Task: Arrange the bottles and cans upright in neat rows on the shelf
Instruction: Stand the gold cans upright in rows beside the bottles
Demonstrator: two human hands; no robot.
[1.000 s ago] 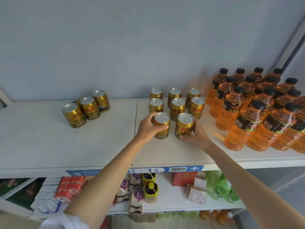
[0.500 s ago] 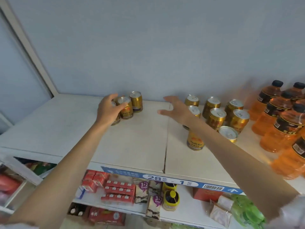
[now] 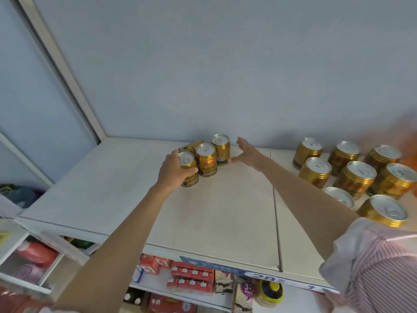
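Three gold cans stand upright in a slanted line on the white shelf [image 3: 225, 213]: a front can [image 3: 189, 169], a middle can [image 3: 206, 160] and a back can [image 3: 221, 150]. A fourth gold can [image 3: 191, 145] lies on its side behind them. My left hand [image 3: 172, 171] grips the front can. My right hand [image 3: 246, 152] is spread open just right of the back can, thumb near its base. Several gold cans [image 3: 354, 177] stand in rows at the right.
The blue back wall is close behind the cans. An orange blur of bottles [image 3: 408, 141] shows at the far right edge. Below the shelf edge a lower shelf holds red cartons [image 3: 191, 276], snack packets and a yellow jar [image 3: 269, 292].
Both hands left the cans in the right group and moved left. My left hand now grips the front can of the left group; my right hand has reached the back can.
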